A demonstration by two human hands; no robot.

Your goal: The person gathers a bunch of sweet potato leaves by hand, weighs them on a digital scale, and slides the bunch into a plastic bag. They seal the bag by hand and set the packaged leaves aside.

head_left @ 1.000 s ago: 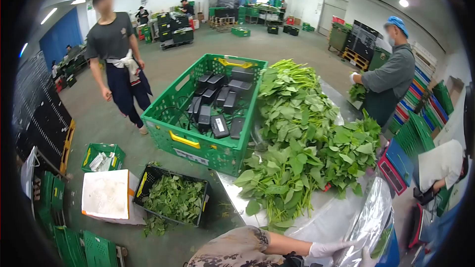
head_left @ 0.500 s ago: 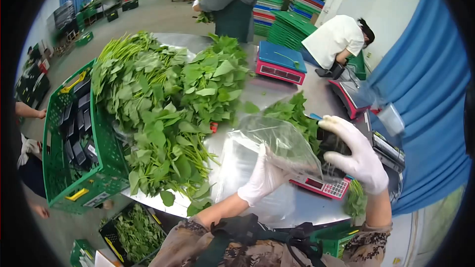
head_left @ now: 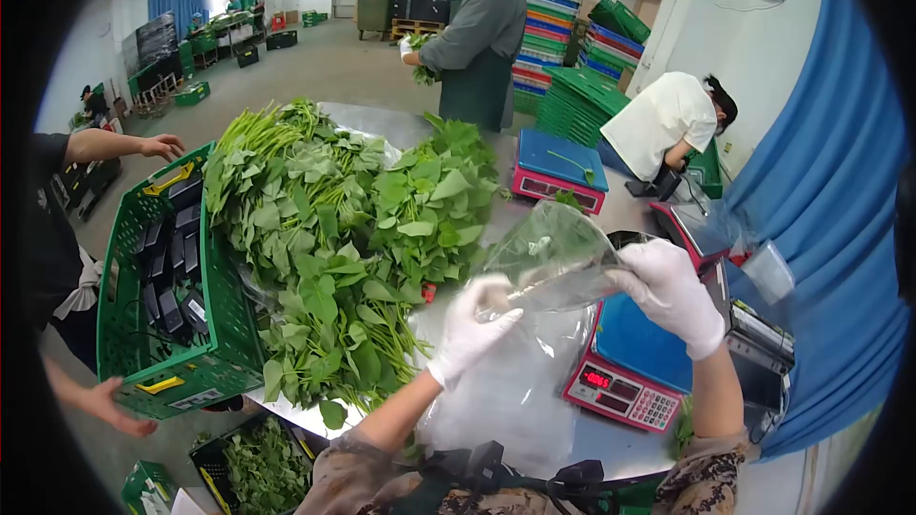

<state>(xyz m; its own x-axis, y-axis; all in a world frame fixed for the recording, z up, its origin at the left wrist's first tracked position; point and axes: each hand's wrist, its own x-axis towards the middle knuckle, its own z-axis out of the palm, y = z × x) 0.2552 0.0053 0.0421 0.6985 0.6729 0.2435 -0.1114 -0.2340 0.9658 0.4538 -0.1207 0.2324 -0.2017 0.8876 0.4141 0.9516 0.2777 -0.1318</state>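
A clear plastic bag (head_left: 549, 253) is stretched between my gloved hands above the metal table. My left hand (head_left: 475, 326) pinches its lower left side. My right hand (head_left: 671, 294) is closed at its right end, next to a dark piece whose kind I cannot make out. Under the right hand stands a red scale (head_left: 620, 391) with a bare blue plate and lit red digits. More clear bags (head_left: 506, 391) lie on the table beside it. Left of my hands is a large heap of leafy green bunches (head_left: 353, 229). A few leaves (head_left: 570, 199) show behind the bag.
A green crate (head_left: 224, 324) of black packs stands at the left, with a person's hands (head_left: 119, 407) beside it. Another scale (head_left: 558, 172) sits at the back. A blue curtain (head_left: 821, 210) hangs right. Two other people stand beyond the table.
My right hand has closed from spread fingers and taken the bag's right end. The bag has risen, uncovering the scale's plate. The person at the left has come closer to the crate.
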